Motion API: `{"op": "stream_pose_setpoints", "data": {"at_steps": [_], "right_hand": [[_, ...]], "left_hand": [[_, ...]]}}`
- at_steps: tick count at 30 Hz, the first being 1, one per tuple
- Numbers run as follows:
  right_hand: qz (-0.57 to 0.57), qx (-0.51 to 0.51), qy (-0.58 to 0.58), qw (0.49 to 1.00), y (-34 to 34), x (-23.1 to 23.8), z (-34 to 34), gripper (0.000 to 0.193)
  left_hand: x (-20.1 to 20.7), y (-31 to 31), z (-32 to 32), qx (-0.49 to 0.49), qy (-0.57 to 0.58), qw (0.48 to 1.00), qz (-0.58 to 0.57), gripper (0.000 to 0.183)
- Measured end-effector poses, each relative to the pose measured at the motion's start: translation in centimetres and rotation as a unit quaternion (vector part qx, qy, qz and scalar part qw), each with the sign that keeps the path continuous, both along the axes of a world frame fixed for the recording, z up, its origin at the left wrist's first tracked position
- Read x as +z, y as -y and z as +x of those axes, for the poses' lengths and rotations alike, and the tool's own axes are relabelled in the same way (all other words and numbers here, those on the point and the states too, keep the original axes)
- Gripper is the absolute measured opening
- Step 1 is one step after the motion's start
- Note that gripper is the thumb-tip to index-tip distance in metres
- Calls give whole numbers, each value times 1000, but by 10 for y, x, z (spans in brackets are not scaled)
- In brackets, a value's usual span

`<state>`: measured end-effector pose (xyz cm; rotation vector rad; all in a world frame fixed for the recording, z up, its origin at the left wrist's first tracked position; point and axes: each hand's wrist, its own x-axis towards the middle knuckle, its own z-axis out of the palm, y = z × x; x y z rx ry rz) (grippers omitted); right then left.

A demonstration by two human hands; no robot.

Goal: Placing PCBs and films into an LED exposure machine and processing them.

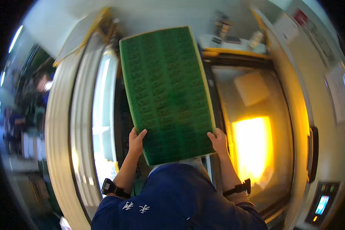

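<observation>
A large green rectangular panel [168, 92] with rows of fine dark markings and a pale edge is held up in front of me. My left hand [136, 140] grips its lower left edge, thumb on the face. On the opposite edge, my right hand [218, 140] is closed around the lower right side, thumb also on the face. The fingers behind the panel are hidden. The panel tilts slightly, its top leaning to the left, and its lower end reaches close to my body.
To the right lies a framed glass surface [247, 97] with a bright yellow glow, beside a tall cabinet door with a black handle [313, 154]. A small control screen [322, 205] sits lower right. Pale ribbed panels [60, 119] stand at left; a blurred person [44, 84] is beyond.
</observation>
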<state>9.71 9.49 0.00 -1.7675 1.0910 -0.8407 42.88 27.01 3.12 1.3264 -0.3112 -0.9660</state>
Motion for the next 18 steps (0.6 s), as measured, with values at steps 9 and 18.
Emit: {"op": "stream_pose_setpoints", "data": {"at_steps": [9, 18], "right_hand": [[180, -292, -50, 938, -14, -72, -160, 28], [203, -511, 170, 818, -36, -148, -180, 29]], "left_hand": [[-38, 219, -119, -302, 102, 944, 91, 33], [-72, 410, -227, -570, 322, 750, 93, 46]]}}
